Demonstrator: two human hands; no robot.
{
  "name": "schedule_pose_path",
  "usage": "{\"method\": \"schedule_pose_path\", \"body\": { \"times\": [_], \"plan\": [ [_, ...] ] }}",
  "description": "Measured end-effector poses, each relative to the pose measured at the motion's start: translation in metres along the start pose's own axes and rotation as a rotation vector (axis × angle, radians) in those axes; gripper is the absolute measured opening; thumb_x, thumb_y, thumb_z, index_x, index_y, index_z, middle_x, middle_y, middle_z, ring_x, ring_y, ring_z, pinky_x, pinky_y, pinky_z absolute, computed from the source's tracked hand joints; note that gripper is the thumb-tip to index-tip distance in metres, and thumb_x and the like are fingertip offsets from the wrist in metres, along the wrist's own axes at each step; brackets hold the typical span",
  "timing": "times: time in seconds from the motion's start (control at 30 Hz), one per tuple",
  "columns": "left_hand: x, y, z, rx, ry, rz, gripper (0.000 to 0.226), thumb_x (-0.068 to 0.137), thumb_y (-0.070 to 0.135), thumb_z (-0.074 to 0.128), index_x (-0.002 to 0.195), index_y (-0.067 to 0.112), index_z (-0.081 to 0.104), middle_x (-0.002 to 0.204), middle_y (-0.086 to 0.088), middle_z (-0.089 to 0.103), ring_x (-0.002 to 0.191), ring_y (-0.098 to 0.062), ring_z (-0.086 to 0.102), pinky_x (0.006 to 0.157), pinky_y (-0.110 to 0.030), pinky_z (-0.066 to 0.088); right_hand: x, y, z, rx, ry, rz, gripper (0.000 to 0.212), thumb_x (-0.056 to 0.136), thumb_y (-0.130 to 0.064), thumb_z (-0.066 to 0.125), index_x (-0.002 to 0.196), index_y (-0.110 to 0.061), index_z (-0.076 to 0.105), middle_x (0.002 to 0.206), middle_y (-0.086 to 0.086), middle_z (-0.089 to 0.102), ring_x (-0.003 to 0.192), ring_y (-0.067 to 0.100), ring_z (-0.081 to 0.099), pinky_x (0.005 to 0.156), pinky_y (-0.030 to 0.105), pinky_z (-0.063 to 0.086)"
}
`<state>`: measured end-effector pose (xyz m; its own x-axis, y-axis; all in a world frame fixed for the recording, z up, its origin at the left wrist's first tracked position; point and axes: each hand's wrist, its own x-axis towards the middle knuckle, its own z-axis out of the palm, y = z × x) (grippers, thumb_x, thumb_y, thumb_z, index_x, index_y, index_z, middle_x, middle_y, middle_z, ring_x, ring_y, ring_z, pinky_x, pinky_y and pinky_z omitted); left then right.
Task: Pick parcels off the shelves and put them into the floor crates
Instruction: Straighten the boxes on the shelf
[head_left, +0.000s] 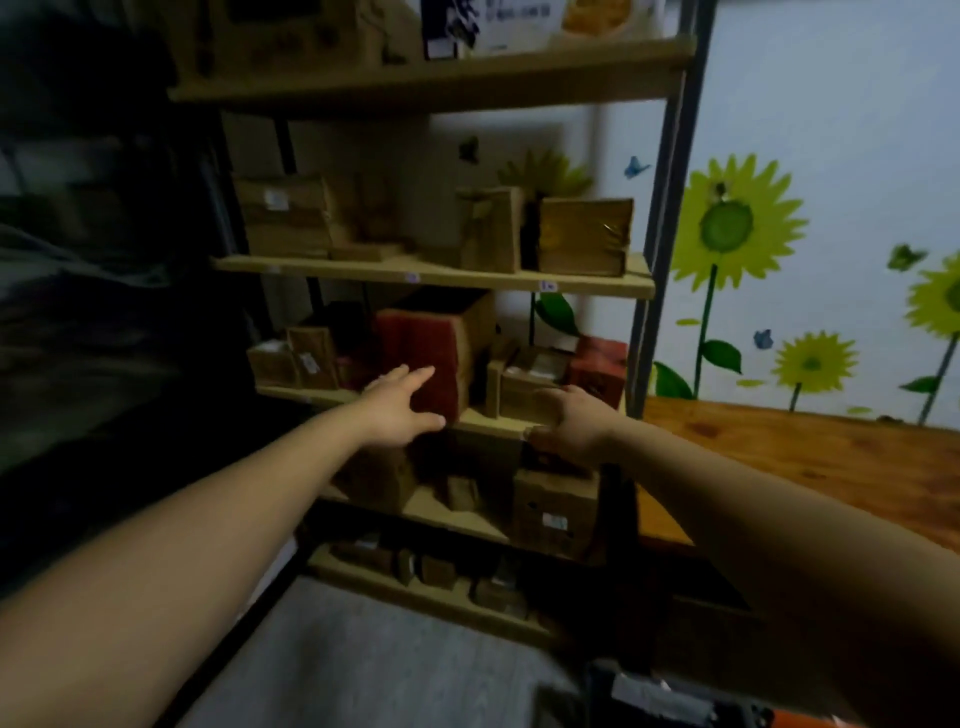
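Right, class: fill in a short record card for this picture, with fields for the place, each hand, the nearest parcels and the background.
place: metal shelving unit with cardboard parcels on several shelves
left hand: fingers straight, reaching at the tall red-faced box
right hand: at the shelf edge by a small brown box; grip unclear
background: sunflower stickers on a white wall

Shelves (441, 275) carry brown cardboard parcels (283, 215) and a red box (421, 353).

hands (402, 410) (569, 423) x2, shelves (436, 275) x5
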<state>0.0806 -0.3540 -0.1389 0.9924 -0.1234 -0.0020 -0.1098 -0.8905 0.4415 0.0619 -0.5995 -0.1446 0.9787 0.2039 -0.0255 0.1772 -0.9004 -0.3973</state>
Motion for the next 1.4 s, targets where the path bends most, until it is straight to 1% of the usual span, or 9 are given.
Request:
{"method": "schedule_pose_path", "body": {
  "times": [0.1, 0.23, 0.33, 0.47, 0.6, 0.7, 0.87, 1.27, 1.4],
  "plan": [
    [0.011, -0.029, -0.045, 0.024, 0.044, -0.003, 0.079, 0.086, 0.045, 0.059, 0.148, 0.036, 0.011, 0.158, 0.001, 0.004, 0.145, -0.024, 0.009, 0.117, -0.043, 0.018, 0.021, -0.045, -0.009, 0.029, 0.055, -0.047, 0.068, 0.091, -0.04, 0.06, 0.15, -0.024, 0.028, 0.154, 0.007, 0.027, 0.136, 0.027, 0.036, 0.109, 0.039, 0.036],
    [0.031, -0.06, -0.093, 0.045, 0.103, 0.019, 0.078, 0.087, 0.045, 0.059, 0.149, 0.034, 0.013, 0.158, -0.001, 0.005, 0.145, -0.024, 0.008, 0.117, -0.041, 0.014, 0.051, -0.089, -0.023, 0.103, 0.086, -0.096, 0.062, 0.094, -0.032, 0.058, 0.148, -0.025, 0.03, 0.146, 0.006, 0.033, 0.119, 0.021, 0.047, 0.086, 0.026, 0.044],
    [0.056, -0.081, -0.117, 0.041, 0.132, 0.025, 0.078, 0.086, 0.044, 0.06, 0.148, 0.035, 0.014, 0.158, -0.002, 0.006, 0.145, -0.024, 0.01, 0.117, -0.042, 0.018, 0.084, -0.111, -0.032, 0.064, 0.116, -0.099, 0.062, 0.094, -0.032, 0.058, 0.149, -0.024, 0.03, 0.146, 0.007, 0.035, 0.126, 0.025, 0.045, 0.096, 0.035, 0.043],
    [0.097, -0.104, -0.141, 0.062, 0.155, 0.014, 0.078, 0.086, 0.043, 0.061, 0.148, 0.033, 0.015, 0.158, -0.002, 0.007, 0.144, -0.025, 0.014, 0.116, -0.041, 0.021, 0.145, -0.128, -0.037, 0.032, 0.148, -0.129, 0.064, 0.094, -0.037, 0.057, 0.15, -0.025, 0.029, 0.148, 0.007, 0.033, 0.127, 0.027, 0.045, 0.089, 0.033, 0.046],
    [0.145, -0.123, -0.161, 0.138, 0.182, -0.001, 0.079, 0.086, 0.043, 0.061, 0.149, 0.031, 0.014, 0.158, -0.001, 0.009, 0.144, -0.023, 0.013, 0.116, -0.038, 0.018, 0.215, -0.141, -0.041, 0.029, 0.192, -0.198, 0.063, 0.094, -0.041, 0.057, 0.149, -0.025, 0.03, 0.147, 0.007, 0.036, 0.131, 0.027, 0.041, 0.104, 0.038, 0.038],
    [0.186, -0.134, -0.178, 0.167, 0.195, -0.019, 0.079, 0.086, 0.043, 0.061, 0.149, 0.028, 0.016, 0.157, -0.002, 0.014, 0.143, -0.022, 0.015, 0.115, -0.036, 0.018, 0.266, -0.151, -0.045, 0.018, 0.202, -0.231, 0.064, 0.094, -0.042, 0.056, 0.149, -0.025, 0.029, 0.151, 0.007, 0.032, 0.135, 0.028, 0.037, 0.106, 0.037, 0.034],
    [0.243, -0.16, -0.197, 0.196, 0.205, -0.016, 0.08, 0.086, 0.044, 0.06, 0.149, 0.031, 0.013, 0.158, -0.002, 0.006, 0.145, -0.022, 0.007, 0.115, -0.036, 0.013, 0.343, -0.167, -0.045, 0.021, 0.194, -0.227, 0.063, 0.094, -0.043, 0.055, 0.149, -0.028, 0.028, 0.152, 0.007, 0.03, 0.135, 0.028, 0.037, 0.106, 0.038, 0.035],
    [0.38, -0.232, -0.224, 0.159, 0.134, 0.131, 0.08, 0.086, 0.052, 0.055, 0.149, 0.029, 0.012, 0.159, -0.001, 0.005, 0.146, -0.022, 0.002, 0.118, -0.044, 0.011, 0.487, -0.204, -0.011, -0.016, 0.212, -0.038, 0.065, 0.094, -0.042, 0.056, 0.15, -0.024, 0.028, 0.154, 0.008, 0.029, 0.134, 0.027, 0.039, 0.105, 0.036, 0.036],
    [0.428, -0.247, -0.234, 0.192, 0.082, 0.266, 0.084, 0.083, 0.053, 0.058, 0.149, 0.029, 0.011, 0.159, 0.002, 0.002, 0.146, -0.02, -0.002, 0.118, -0.045, 0.01, 0.53, -0.225, -0.002, -0.01, 0.254, 0.057, 0.078, 0.092, -0.053, 0.052, 0.154, -0.021, 0.015, 0.159, 0.011, 0.017, 0.141, 0.031, 0.029, 0.11, 0.037, 0.031]
  ]
}}
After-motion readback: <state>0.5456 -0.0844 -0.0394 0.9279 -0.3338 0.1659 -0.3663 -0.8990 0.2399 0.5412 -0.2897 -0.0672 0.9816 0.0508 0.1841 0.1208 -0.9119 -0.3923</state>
